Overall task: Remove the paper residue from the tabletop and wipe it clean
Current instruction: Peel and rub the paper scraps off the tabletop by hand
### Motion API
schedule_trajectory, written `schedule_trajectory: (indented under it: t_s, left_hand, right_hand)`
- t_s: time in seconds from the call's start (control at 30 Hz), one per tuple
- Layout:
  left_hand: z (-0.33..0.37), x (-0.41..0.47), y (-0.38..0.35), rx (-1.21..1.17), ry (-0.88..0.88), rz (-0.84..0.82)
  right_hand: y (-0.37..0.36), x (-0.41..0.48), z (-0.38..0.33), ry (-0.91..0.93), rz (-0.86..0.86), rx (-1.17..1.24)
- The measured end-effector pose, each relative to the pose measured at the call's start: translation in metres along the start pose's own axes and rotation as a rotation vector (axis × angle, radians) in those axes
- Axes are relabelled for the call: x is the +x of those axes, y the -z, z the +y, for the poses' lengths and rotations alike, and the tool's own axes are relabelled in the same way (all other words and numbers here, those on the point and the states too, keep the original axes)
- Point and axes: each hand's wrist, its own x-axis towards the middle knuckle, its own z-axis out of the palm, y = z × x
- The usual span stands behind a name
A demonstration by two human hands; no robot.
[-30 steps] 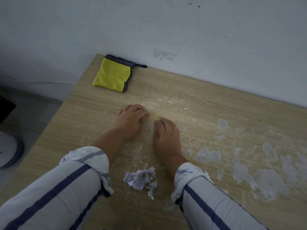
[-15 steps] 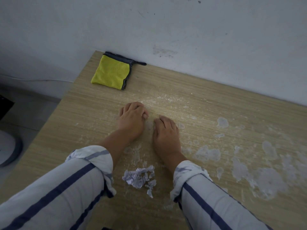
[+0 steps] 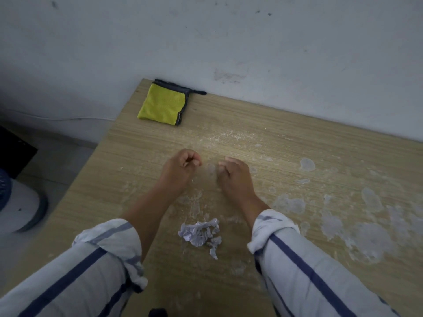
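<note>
On the tabletop [image 3: 137, 170], nearer the person than the yellow cloth [image 3: 163, 105], both hands are set apart from each other with a faint smear between them. The left hand [image 3: 180, 167] has its fingers curled and its thumb against the fingertips; I cannot tell whether it pinches a scrap. The right hand [image 3: 235, 177] has its fingers bent down toward the wood, with nothing seen in them. Paper residue [image 3: 288, 203] shows as dull whitish patches, thin and ragged-edged, stuck flat on the wood grain well to the right of the cloth. Nearer the person than the cloth and the hands lies a small heap of crumpled paper scraps [image 3: 200, 232], pale grey-white.
</note>
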Motion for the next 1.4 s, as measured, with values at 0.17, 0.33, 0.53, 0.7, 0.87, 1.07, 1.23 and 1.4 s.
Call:
schedule_trajectory:
  t_s: [0.17, 0.33, 0.53, 0.7, 0.87, 1.07, 1.23, 1.4]
  left_hand:
    - [0.01, -0.033, 0.003, -0.021, -0.046, -0.065]
    - [0.013, -0.06, 0.002, 0.016, -0.125, -0.113]
    - [0.002, -0.089, 0.003, 0.044, -0.139, -0.155]
    - [-0.016, -0.105, 0.011, 0.07, -0.006, -0.171]
    - [-0.028, -0.113, 0.014, 0.099, 0.048, -0.135]
    - [-0.036, -0.119, 0.008, 0.211, -0.069, -0.225]
    - [-0.047, -0.12, -0.001, 0.369, -0.193, -0.27]
    - [-0.053, -0.122, -0.007, 0.505, -0.265, -0.285]
  right_hand:
    - [0.032, -0.019, -0.034, -0.365, -0.094, 0.565]
    - [0.034, -0.036, -0.05, -0.471, -0.258, 0.775]
    - [0.034, -0.06, -0.047, -0.466, -0.168, 0.707]
    - [0.03, -0.084, -0.037, -0.458, -0.216, 0.634]
    - [0.024, -0.098, -0.03, -0.462, -0.25, 0.651]
    - [0.021, -0.112, -0.025, -0.449, -0.298, 0.537]
    - [0.015, -0.122, -0.023, -0.446, -0.285, 0.474]
    - [0.012, -0.129, -0.023, -0.405, -0.287, 0.335]
